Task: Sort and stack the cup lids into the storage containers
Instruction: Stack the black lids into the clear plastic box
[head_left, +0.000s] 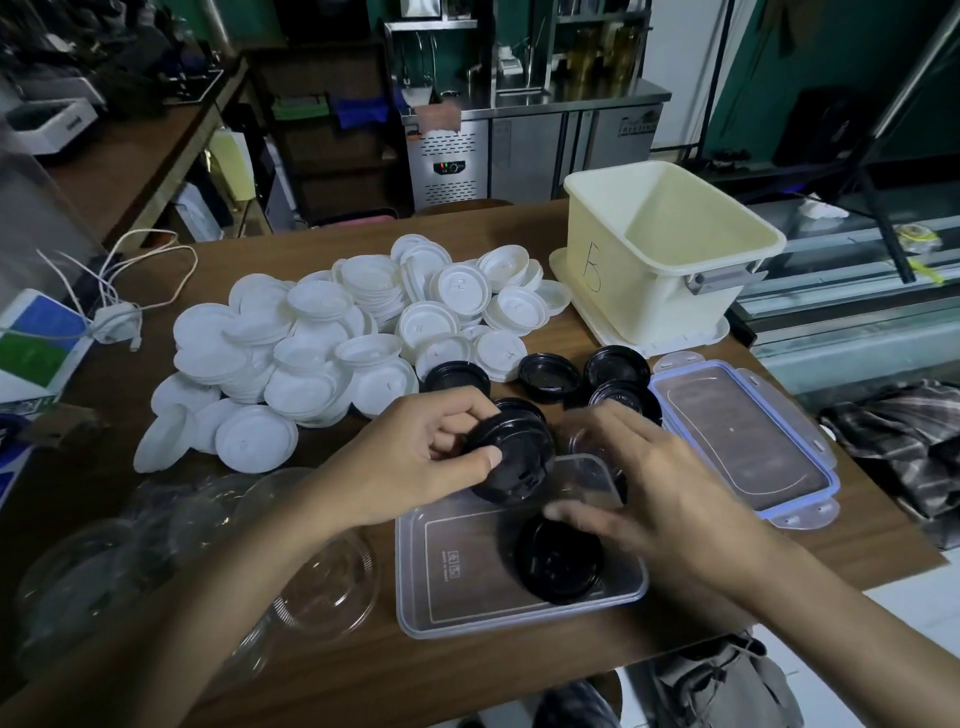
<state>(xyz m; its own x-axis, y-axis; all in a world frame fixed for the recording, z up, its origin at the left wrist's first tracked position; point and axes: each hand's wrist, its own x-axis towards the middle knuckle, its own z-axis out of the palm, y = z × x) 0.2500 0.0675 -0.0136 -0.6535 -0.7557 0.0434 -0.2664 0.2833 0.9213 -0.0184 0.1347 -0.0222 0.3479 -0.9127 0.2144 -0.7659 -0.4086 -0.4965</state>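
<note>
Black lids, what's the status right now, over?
Left hand grips a stack of black lids over the clear container. Right hand open, blurred, by one black lid lying inside. White lids piled behind, not in the way.

Gripped: black lid stack (511, 460), tilted, over far rim of clear tub (457, 613). Single black lid (558, 564) flat in tub, just below grip. Loose black lids (549, 376) beyond; white pile (311, 343) beyond-left; clear lids (327, 587) left.

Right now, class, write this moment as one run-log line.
left hand: grips black lid stack | right hand: open, blurred, above clear container | container: one black lid inside
</note>
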